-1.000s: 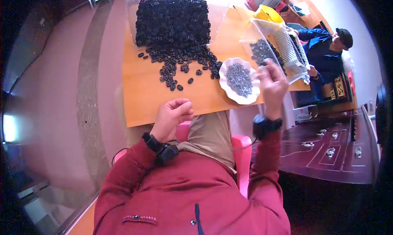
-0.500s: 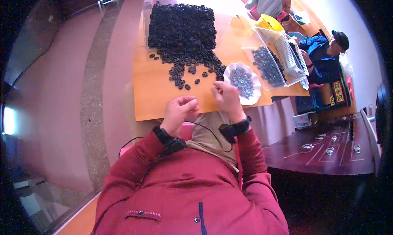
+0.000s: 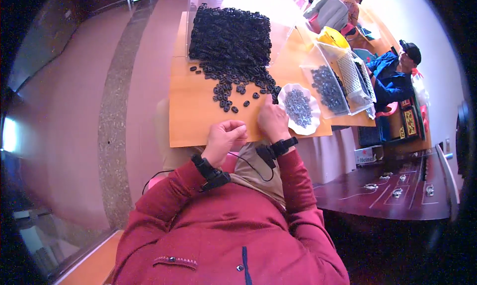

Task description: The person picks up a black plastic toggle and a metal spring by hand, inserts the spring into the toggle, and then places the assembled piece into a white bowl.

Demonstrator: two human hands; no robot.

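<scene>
My left hand [image 3: 225, 138] is over the near edge of the orange-brown tabletop [image 3: 191, 121], thumb and fingers pinched together. Whatever may be between them is too small to make out. My right hand [image 3: 273, 120] reaches forward, fingers curled, its fingertips at the right end of a spread of small black oval pieces [image 3: 233, 76]. Whether a piece is in its grip is hidden. Just right of that hand stands a white bowl with a wavy rim [image 3: 312, 127], holding many small clear or silvery parts [image 3: 298, 106]. A few loose black pieces [image 3: 246, 104] lie ahead of my hands.
A clear box lies tipped behind, its heap of black pieces [image 3: 231, 34] spilling forward. To the right are a clear bin of grey parts [image 3: 328, 89], a white perforated basket [image 3: 350, 76] and a yellow container [image 3: 333, 37]. Another person [image 3: 395, 74] sits beyond them.
My right hand has turned to point forward and shifted left from the bowl toward the black pieces. My left hand stays pinched. The whole view has shifted slightly.
</scene>
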